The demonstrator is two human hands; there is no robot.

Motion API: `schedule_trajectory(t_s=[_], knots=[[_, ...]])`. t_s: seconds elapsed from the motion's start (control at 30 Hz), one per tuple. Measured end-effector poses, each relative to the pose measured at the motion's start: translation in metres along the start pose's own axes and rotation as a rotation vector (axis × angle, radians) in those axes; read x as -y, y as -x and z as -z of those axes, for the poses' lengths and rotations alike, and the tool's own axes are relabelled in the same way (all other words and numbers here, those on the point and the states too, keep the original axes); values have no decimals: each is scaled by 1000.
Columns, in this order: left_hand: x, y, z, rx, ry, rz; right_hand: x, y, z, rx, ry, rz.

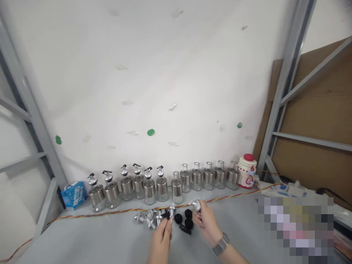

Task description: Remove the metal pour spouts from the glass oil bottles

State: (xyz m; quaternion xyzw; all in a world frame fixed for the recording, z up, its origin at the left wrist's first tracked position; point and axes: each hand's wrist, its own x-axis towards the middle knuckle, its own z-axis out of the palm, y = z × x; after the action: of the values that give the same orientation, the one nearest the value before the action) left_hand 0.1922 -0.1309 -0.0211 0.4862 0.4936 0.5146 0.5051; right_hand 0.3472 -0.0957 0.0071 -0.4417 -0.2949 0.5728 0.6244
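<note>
My left hand (161, 236) is closed, pinching a silver bottle pourer part (172, 211) by its narrow end, wide end up. To its right, my right hand (206, 223), with a watch at the wrist, is closed around a rounded silver cap (195, 205). The two pieces are apart. Loose silver pourer parts (150, 220) lie on the table left of my left hand. Several black round stoppers (188, 223) and a small black lever piece (185, 230) lie between my hands.
Along the wall stand glass bottles with metal bands: several with pourer tops (111, 189) at left, several with bare necks (209, 178) at right. A blue box (73, 195) and a cream jar with a red lid (246, 172) flank them. A twisted red-yellow cord (121, 211) crosses the grey table (110, 240).
</note>
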Motion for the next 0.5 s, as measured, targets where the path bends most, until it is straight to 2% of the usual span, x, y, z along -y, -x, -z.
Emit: schedule_trajectory(t_s=[0.1, 0.27, 0.37, 0.5], knots=[[-3, -15, 15, -29, -343, -125, -12, 2, -6, 28, 54, -50], [10, -31, 32, -61, -788, -95, -20, 7, -7, 63, 147, -117], [19, -34, 32, -65, -912, -97, -19, 6, -5, 66, 184, -133], [20, -31, 28, -54, -913, -97, -23, 6, -5, 78, 216, -158]])
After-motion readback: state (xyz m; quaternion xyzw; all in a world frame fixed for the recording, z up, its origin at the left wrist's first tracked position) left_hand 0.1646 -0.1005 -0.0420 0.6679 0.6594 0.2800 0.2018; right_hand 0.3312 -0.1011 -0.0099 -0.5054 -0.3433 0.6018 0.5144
